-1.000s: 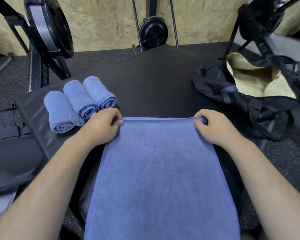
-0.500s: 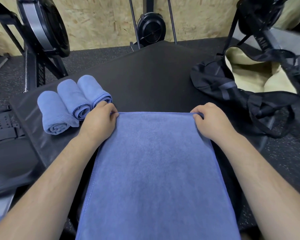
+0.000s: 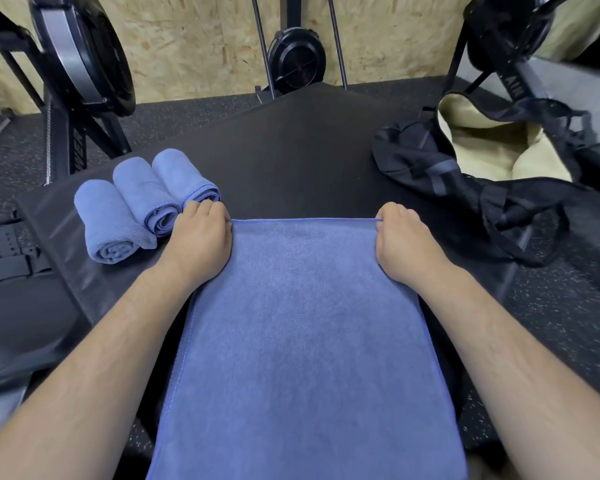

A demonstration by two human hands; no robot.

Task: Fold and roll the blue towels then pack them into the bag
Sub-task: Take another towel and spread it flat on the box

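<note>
Head view: my left hand (image 3: 196, 244) and right hand (image 3: 404, 244) pinch the far corners of the flat blue terry towel (image 3: 302, 341); its length runs toward me.

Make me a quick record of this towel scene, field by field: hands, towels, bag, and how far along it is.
left hand: grips the far left corner of the flat towel
right hand: grips its far right corner
flat towel: spread on the black mat, not yet rolled
rolled towels: three, side by side, just left of the left hand
bag: open, far right, pale lining showing, no towel visible inside
progress: three rolled, none packed
</note>
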